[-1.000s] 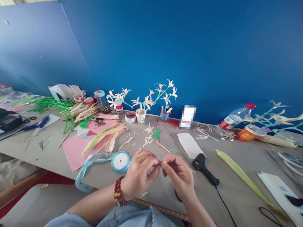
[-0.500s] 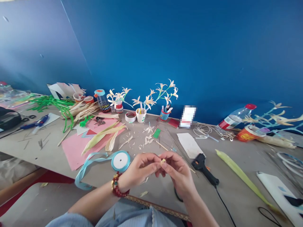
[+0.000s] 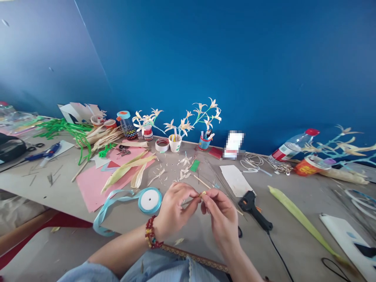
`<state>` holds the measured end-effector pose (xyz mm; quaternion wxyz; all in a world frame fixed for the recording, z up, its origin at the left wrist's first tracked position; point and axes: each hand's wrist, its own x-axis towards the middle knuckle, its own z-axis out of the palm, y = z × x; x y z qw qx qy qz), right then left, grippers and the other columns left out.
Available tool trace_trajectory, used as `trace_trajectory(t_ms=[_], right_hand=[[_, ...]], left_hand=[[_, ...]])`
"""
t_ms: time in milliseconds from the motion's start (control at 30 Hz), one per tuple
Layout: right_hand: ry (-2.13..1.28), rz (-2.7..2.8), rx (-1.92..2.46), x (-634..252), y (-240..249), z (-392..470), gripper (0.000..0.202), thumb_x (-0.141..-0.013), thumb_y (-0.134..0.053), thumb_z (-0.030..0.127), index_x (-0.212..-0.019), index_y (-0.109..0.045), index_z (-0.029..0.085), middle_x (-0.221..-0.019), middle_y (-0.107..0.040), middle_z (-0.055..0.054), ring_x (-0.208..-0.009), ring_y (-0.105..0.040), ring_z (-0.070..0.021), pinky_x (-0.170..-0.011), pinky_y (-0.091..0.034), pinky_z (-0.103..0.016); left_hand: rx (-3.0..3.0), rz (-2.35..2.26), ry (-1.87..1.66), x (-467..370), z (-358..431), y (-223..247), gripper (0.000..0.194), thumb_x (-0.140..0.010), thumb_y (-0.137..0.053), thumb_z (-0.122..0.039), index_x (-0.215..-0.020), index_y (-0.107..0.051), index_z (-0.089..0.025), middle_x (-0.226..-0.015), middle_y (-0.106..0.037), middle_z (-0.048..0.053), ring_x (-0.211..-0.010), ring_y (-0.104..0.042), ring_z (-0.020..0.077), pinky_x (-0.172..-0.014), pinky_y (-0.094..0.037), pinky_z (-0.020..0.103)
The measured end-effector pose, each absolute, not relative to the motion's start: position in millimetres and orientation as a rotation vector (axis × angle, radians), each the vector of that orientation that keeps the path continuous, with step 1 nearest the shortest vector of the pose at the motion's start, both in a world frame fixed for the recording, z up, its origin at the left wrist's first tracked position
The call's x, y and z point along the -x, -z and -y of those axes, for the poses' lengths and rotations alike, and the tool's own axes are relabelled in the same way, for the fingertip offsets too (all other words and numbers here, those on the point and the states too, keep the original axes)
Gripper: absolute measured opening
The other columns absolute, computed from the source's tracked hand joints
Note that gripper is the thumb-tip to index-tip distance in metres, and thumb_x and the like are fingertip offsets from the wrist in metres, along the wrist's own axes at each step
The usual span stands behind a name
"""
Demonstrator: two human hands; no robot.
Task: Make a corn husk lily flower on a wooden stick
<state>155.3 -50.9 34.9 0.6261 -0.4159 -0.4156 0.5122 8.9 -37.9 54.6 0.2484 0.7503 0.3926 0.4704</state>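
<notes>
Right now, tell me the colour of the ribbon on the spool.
Light blue ribbon, best seen in the head view.

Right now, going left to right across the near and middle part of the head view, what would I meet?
Blue glue gun, ribbon spool, left hand, right hand, black glue gun, green husk.

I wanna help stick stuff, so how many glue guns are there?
2: a black glue gun beside the right hand, and a blue glue gun at left, near scissors.
</notes>
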Motion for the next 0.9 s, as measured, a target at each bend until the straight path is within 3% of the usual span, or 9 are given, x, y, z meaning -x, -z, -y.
trace_trajectory(t_ms=[167, 367, 600, 700, 900], right_hand=[[-1.064, 1.003, 1.003, -146.8, -26.6, 48.8, 0.019, -0.084, -0.072, 0.033, -0.076, -0.064, 0.018, -0.064, -0.058, 0.002, -0.054, -0.049, -0.0104, -0.052, -0.042, -0.022], [-1.176, 1.067, 0.946, -149.5, -34.2, 46.1, 0.016, -0.086, -0.068, 0.034, -0.083, -0.067, 0.018, -0.067, -0.066, -0.001, -0.057, -0.055, -0.0125, -0.054, -0.045, -0.024], [-1.174, 1.142, 1.019, -162.3, -32.0, 48.7, 0.021, -0.086, -0.067, 0.038, -0.090, -0.070, 0.018, -0.068, -0.064, -0.001, -0.054, -0.056, -0.0129, -0.051, -0.047, -0.024], [-0.978, 1.372, 1.213, -195.3, -22.4, 49.1, 0.022, -0.088, -0.064, 0.040, -0.094, -0.070, 0.019, -0.075, -0.066, -0.004, -0.057, -0.059, -0.0151, -0.053, -0.051, -0.026], [-0.095, 1.699, 1.786, -319.4, 14.1, 61.2, 0.034, -0.088, -0.054, 0.048, -0.106, -0.065, 0.022, -0.107, -0.069, -0.013, -0.090, -0.067, -0.0299, -0.074, -0.056, -0.041]], left_hand=[[-2.190, -1.075, -1.331, -8.5, 34.7, -51.5, 0.013, -0.091, -0.050, -0.017, -0.083, -0.060, -0.019, -0.077, -0.068, 0.005, -0.080, -0.061, 0.0194, -0.081, -0.043, 0.036], [-1.378, -0.835, -1.082, -5.3, 29.1, -50.2, 0.026, -0.093, -0.054, -0.032, -0.075, -0.061, -0.015, -0.066, -0.061, 0.002, -0.064, -0.056, 0.0143, -0.065, -0.042, 0.027], [-0.917, -0.568, -0.993, -4.7, 25.7, -48.8, 0.025, -0.083, -0.069, -0.036, -0.072, -0.063, -0.014, -0.059, -0.056, 0.000, -0.068, -0.058, 0.0153, -0.075, -0.044, 0.029], [-0.915, -0.583, -0.971, 1.1, 24.2, -49.7, 0.025, -0.083, -0.070, -0.036, -0.071, -0.061, -0.016, -0.057, -0.056, 0.000, -0.073, -0.059, 0.0169, -0.077, -0.044, 0.029], [-1.073, -0.657, -0.902, 16.6, 20.2, -44.8, 0.025, -0.090, -0.062, -0.035, -0.074, -0.062, -0.016, -0.065, -0.064, 0.003, -0.079, -0.061, 0.0175, -0.079, -0.043, 0.029]])
